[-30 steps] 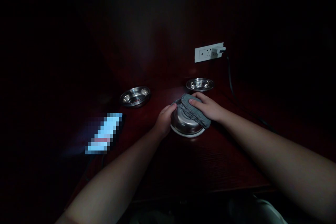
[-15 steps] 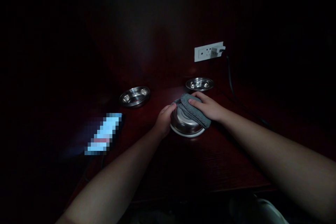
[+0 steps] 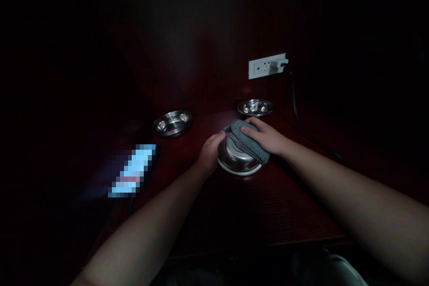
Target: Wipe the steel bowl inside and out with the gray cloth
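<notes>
On the table (image 3: pixel 234 214), a lit screen (image 3: pixel 134 170) is pixelated; the left hand (image 3: pixel 210 155) clasps an upturned bowl (image 3: pixel 235 159), the right hand (image 3: pixel 265 136) pinching grey cloth (image 3: pixel 248 144) against it.

single view, shot from the wearer's head, angled forward and down over tabletop (image 3: pixel 241 214), left hand (image 3: pixel 209 154) and right hand (image 3: pixel 267 136) framed mid-distance near centre, wall (image 3: pixel 208 71) caught beyond
</notes>
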Motion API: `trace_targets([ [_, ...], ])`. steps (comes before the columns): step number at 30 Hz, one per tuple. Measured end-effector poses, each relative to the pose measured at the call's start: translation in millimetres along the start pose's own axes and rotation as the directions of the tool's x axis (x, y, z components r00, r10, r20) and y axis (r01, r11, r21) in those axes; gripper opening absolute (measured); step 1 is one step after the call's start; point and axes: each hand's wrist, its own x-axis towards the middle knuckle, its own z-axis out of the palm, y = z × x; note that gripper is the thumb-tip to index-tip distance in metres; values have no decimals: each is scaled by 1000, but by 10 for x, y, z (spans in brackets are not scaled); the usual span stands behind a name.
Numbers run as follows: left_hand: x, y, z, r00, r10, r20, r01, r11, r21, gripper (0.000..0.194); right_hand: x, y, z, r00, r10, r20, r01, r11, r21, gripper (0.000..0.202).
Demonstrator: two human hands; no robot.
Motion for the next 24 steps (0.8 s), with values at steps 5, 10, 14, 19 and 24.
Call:
trace_targets([
  [5,12,-14,-12,1000,-2,-14,2,1000,-1,32,6,11,3,1000,-9,3,9,1000,11,36],
  [10,-3,-1,6,999,3,-33,-3,1000,-1,31,7,16,1,1000,-7,1,7,1000,-7,37],
  [14,-7,6,10,1000,1,-25,-1,1000,4,31,9,17,0,1000,-5,6,5,1000,6,36],
  [19,7,-15,-18,1000,9,11,-9,1000,8,32,7,9,-4,1000,7,15,-7,1000,-18,37],
  [24,14,-30,-31,1000,20,13,-20,1000,14,34,-30,-52,-10,1000,19,-3,-19,996,-84,38],
])
